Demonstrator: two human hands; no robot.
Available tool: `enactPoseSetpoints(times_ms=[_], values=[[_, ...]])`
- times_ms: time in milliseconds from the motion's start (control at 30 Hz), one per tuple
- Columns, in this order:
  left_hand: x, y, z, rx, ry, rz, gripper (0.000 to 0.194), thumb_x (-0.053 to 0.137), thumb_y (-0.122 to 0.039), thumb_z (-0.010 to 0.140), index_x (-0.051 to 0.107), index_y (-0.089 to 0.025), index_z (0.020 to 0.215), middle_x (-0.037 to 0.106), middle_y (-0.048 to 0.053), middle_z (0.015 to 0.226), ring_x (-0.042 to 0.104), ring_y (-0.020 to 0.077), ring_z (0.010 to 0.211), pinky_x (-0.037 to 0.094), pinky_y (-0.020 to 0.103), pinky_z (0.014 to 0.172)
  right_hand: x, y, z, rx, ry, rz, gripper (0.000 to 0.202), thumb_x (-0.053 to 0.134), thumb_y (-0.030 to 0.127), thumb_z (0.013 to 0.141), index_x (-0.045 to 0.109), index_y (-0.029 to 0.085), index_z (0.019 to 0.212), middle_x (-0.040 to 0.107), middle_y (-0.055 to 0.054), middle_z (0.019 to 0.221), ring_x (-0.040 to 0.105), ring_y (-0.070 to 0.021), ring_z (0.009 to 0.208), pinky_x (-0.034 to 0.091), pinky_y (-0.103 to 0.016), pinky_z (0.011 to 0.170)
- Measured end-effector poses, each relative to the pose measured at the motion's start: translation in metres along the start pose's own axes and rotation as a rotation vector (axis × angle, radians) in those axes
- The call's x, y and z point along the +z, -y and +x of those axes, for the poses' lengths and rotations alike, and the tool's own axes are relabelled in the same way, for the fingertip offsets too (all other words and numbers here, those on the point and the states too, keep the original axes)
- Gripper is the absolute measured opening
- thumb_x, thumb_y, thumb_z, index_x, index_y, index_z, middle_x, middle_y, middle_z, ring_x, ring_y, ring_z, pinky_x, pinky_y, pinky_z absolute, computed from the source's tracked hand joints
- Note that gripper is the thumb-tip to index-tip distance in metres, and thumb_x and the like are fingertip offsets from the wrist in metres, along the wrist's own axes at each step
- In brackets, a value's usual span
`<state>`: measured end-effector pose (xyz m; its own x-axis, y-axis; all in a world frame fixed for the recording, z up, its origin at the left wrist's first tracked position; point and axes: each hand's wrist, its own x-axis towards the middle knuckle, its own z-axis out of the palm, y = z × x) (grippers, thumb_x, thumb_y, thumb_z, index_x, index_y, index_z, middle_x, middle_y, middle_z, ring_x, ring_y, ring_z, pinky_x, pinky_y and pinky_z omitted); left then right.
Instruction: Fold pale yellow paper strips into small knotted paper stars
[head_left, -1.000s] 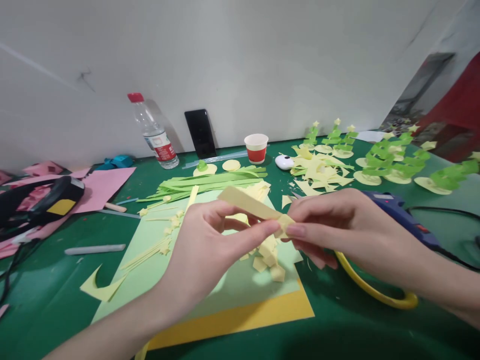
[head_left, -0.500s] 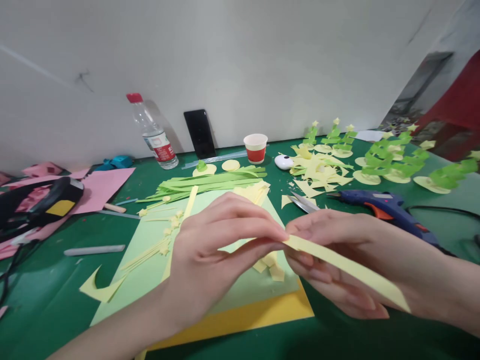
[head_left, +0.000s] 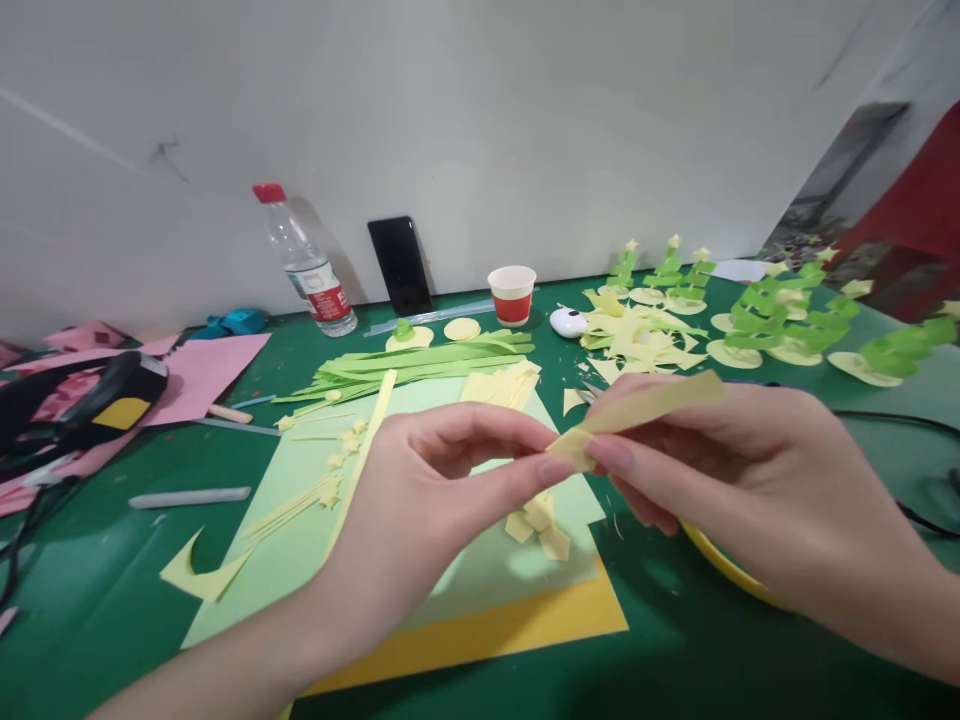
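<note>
A pale yellow paper strip (head_left: 652,403) is pinched between both hands above the table. My left hand (head_left: 442,490) grips its folded end between thumb and forefinger. My right hand (head_left: 735,480) holds the strip just beside that fold, and the loose end points up and to the right. Beneath the hands lie a light green paper sheet (head_left: 300,560) and a yellow sheet (head_left: 480,645). Small folded paper pieces (head_left: 553,542) rest on the green sheet below the hands. Tiny paper stars (head_left: 349,440) and thin strips (head_left: 292,510) lie left of my left hand.
Green paper strips (head_left: 420,362), a paper cup (head_left: 512,296), a water bottle (head_left: 319,285) and a phone (head_left: 400,265) stand or lie behind. Yellow scraps (head_left: 637,335) and green paper plants (head_left: 787,320) occupy the right. My right hand mostly covers scissors (head_left: 591,393) and a glue gun.
My right hand has turned over, its thumb now on the strip. The strip's loose end has swung from lower right to upper right. Part of a yellow ring now shows below my right hand.
</note>
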<state>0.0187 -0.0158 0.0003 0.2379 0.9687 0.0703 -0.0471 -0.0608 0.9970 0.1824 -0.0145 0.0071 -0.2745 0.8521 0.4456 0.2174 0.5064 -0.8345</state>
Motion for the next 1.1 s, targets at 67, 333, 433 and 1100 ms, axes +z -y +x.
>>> enactPoseSetpoints(times_ms=[67,333,433,1100], values=[[-0.001,0.001,0.000,-0.035,0.014,-0.047,0.008,0.074,-0.019,0.070,0.073,-0.026,0.067,0.071,-0.007,0.069,0.062,0.0063,0.063,0.050,0.010,0.057,-0.003,-0.001,0.001,0.044,0.026,0.014,0.017,0.058,0.016,0.074,0.062,0.021,0.058,0.052,0.005,0.046,0.041,-0.0053,0.037,0.031,-0.015,0.031],[-0.002,0.001,0.004,-0.125,0.004,-0.167,0.012,0.071,-0.014,0.070,0.071,-0.022,0.062,0.069,-0.007,0.062,0.060,0.0048,0.061,0.047,0.010,0.058,-0.005,-0.011,-0.005,-0.117,-0.128,-0.123,0.011,0.064,0.014,0.073,0.066,0.025,0.071,0.065,0.006,0.061,0.053,-0.0065,0.046,0.043,-0.016,0.037],[-0.001,0.001,0.005,-0.126,-0.010,-0.185,0.013,0.070,-0.013,0.070,0.071,-0.022,0.061,0.068,-0.006,0.062,0.062,0.0075,0.064,0.049,0.014,0.060,-0.003,-0.013,-0.006,-0.346,-0.149,-0.339,0.018,0.059,0.007,0.077,0.065,0.024,0.077,0.071,0.003,0.074,0.063,-0.0094,0.060,0.051,-0.017,0.048],[0.001,0.001,0.005,0.156,-0.013,0.265,0.016,0.056,-0.014,0.079,0.068,-0.024,0.076,0.065,-0.002,0.085,0.058,0.0127,0.081,0.046,0.020,0.073,-0.006,-0.016,0.004,-0.314,-0.004,-0.433,0.017,0.051,0.009,0.078,0.056,0.021,0.068,0.065,0.002,0.063,0.057,-0.0077,0.049,0.045,-0.016,0.044]])
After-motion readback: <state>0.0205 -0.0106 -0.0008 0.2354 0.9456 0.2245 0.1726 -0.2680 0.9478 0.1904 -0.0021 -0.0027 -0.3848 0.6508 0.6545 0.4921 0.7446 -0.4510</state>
